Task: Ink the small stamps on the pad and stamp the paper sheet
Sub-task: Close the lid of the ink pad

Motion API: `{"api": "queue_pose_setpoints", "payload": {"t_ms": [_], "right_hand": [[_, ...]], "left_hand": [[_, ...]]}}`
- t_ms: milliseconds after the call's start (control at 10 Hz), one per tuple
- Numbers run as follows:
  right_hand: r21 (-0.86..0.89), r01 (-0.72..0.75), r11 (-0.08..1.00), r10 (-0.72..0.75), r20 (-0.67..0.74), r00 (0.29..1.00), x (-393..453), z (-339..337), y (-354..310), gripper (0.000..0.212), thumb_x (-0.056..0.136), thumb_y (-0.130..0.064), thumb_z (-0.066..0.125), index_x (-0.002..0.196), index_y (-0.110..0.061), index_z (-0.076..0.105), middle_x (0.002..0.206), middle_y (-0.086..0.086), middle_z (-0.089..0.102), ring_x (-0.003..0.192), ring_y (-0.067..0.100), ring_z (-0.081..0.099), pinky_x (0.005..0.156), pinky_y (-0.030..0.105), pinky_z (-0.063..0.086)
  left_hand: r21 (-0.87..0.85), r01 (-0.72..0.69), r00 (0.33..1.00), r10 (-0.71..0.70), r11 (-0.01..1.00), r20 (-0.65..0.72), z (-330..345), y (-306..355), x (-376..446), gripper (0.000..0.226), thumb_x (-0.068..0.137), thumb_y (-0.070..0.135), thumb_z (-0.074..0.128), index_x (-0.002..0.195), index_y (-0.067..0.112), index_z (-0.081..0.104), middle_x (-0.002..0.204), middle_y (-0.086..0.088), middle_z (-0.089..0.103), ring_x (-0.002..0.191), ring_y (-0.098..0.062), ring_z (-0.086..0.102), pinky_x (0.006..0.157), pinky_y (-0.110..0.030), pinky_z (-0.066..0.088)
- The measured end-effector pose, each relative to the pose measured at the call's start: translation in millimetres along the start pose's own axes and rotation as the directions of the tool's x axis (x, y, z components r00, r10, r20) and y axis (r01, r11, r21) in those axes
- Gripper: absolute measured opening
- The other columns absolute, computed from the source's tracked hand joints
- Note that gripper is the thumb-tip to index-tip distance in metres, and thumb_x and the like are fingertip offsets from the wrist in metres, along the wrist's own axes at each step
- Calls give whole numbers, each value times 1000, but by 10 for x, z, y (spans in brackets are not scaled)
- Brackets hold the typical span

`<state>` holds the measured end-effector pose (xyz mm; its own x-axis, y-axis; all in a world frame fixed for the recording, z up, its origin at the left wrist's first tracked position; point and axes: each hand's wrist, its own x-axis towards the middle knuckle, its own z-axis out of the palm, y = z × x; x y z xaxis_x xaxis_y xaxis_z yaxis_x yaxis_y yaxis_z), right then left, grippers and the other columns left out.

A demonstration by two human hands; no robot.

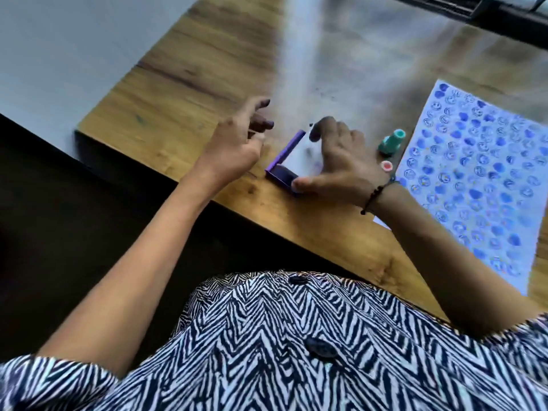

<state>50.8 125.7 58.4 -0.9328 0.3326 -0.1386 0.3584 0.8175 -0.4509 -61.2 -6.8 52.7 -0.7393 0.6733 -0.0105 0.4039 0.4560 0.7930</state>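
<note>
A purple ink pad case (pixel 283 164) lies near the table's front edge, its lid half over the dark pad. My right hand (pixel 338 161) grips the case, thumb on the near corner and fingers arched over the pale lid. My left hand (pixel 237 137) hovers just left of it, fingers loosely curled with ink-stained tips and nothing visible in them. A teal stamp (pixel 391 141) lies on its side right of my right hand. A small pink stamp (pixel 386 166) stands beside my wrist. The paper sheet (pixel 474 179), covered in blue stamped faces and hearts, lies at the right.
The wooden table (pixel 207 72) ends in a corner at the left, with grey floor beyond it. A dark frame (pixel 504 16) runs along the far right. My striped shirt (pixel 296 351) fills the bottom of the view.
</note>
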Motion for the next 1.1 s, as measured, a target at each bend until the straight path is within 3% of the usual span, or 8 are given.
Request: {"api": "queue_pose_setpoints", "payload": {"t_ms": [100,300,500,800,1100], "right_hand": [[-144,-48,988,48,-4,999,-31,131,-70,75,62,-41,75,117,-9,36,121,16,44,108,35,39,87,39,35],[-118,-90,989,88,-22,996,-79,150,-97,79,64,-41,74,121,-5,34,124,18,42,110,36,38,92,42,34],[-111,-65,992,63,-25,998,-118,175,-136,78,64,-40,74,121,-5,34,125,17,41,111,35,37,95,42,34],[-114,-118,986,121,16,993,-53,231,-195,81,60,-40,78,121,-10,34,126,14,40,113,35,37,91,40,39],[-100,-153,983,157,37,987,85,246,-376,86,60,-35,79,126,-12,29,132,15,37,120,37,36,99,44,38]], "left_hand": [[-18,74,996,-73,997,42,43,-33,-23,50,83,-3,43,129,15,39,111,-12,66,112,-24,55,101,-36,42],[9,80,995,-81,997,50,115,-23,-42,50,83,0,43,130,18,38,111,-9,68,106,-17,58,82,-14,36],[17,70,995,-71,997,67,165,10,-82,52,82,-2,41,131,15,38,113,-9,67,106,-23,58,86,-22,40],[-15,63,995,-62,998,75,166,25,-122,53,80,-7,37,130,10,39,114,-13,66,105,-23,60,88,-22,42],[2,60,997,-60,998,50,162,35,-104,53,79,-7,37,130,10,40,115,-13,66,108,-25,58,94,-29,43]]}}
